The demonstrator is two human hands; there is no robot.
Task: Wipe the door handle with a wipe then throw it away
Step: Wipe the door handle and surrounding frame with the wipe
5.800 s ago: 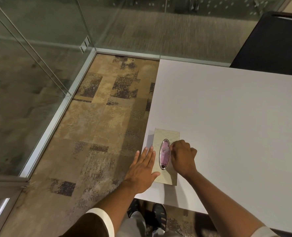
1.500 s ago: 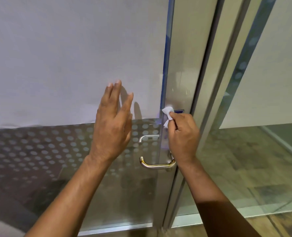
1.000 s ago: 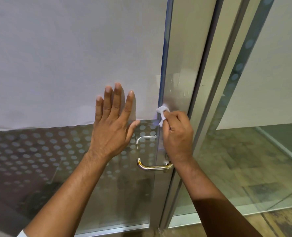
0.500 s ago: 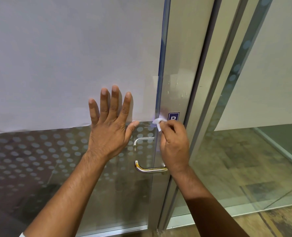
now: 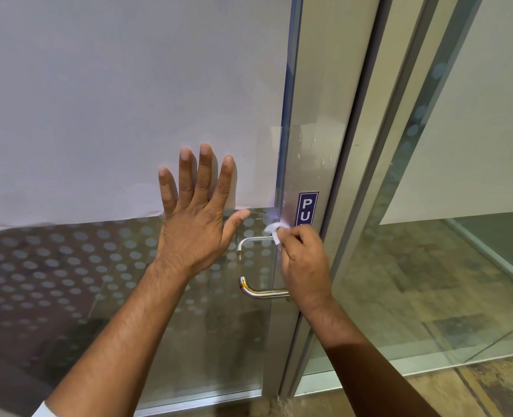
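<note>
A glass door (image 5: 189, 341) with a frosted upper panel and a dotted band stands in front of me. Its metal handle (image 5: 259, 293) is a U-shaped bar near the door's right edge. My left hand (image 5: 199, 224) lies flat on the glass with fingers spread, just left of the handle. My right hand (image 5: 305, 263) pinches a small crumpled white wipe (image 5: 274, 231) against the handle's upper end, covering the bar's vertical part. A second handle bar (image 5: 250, 240) shows through the glass.
A blue sticker with white letters (image 5: 308, 209) sits on the metal door stile above my right hand. A metal frame (image 5: 378, 164) and a fixed glass pane (image 5: 447, 266) stand to the right. Patterned carpet floor (image 5: 490, 383) lies at bottom right.
My right hand with the wipe has slid down from the door edge above the handle to the handle's upper end. My left hand has flattened onto the glass. Earlier both hands were at a packet on a table.
</note>
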